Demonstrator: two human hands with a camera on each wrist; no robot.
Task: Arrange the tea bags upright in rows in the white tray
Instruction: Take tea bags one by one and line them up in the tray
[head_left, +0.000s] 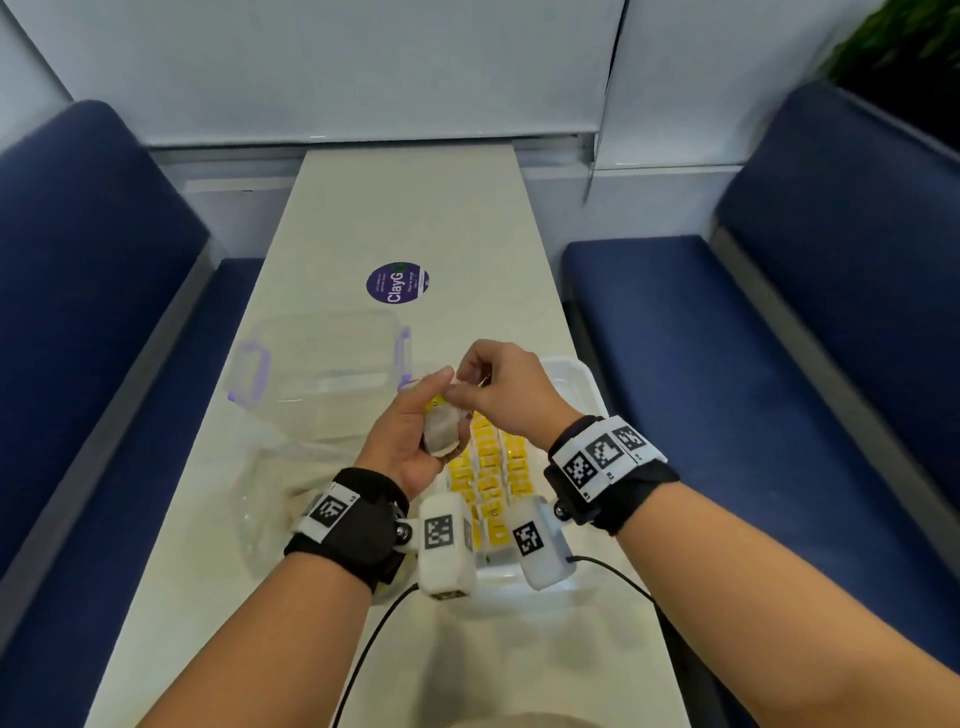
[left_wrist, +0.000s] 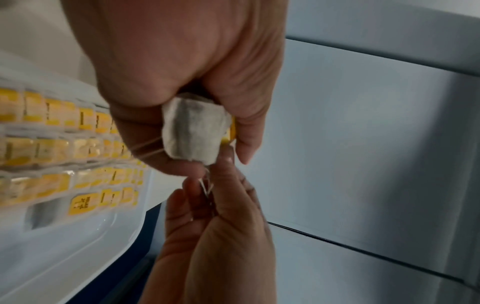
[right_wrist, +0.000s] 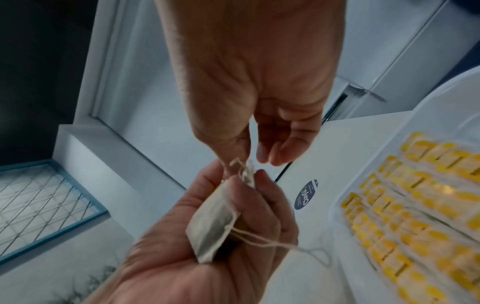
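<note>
My left hand grips a pale tea bag with a yellow tag, held above the white tray. My right hand meets it from the right and pinches the bunched string at the bag's top. In the left wrist view the tea bag sits between thumb and fingers, and the right hand pinches the string just below it. A loose loop of string hangs from the bag. Several rows of yellow-tagged tea bags stand in the tray.
A clear plastic box with purple latches stands left of the tray, and a crumpled clear bag lies in front of it. A purple round sticker is on the table further back. Blue benches flank the narrow table.
</note>
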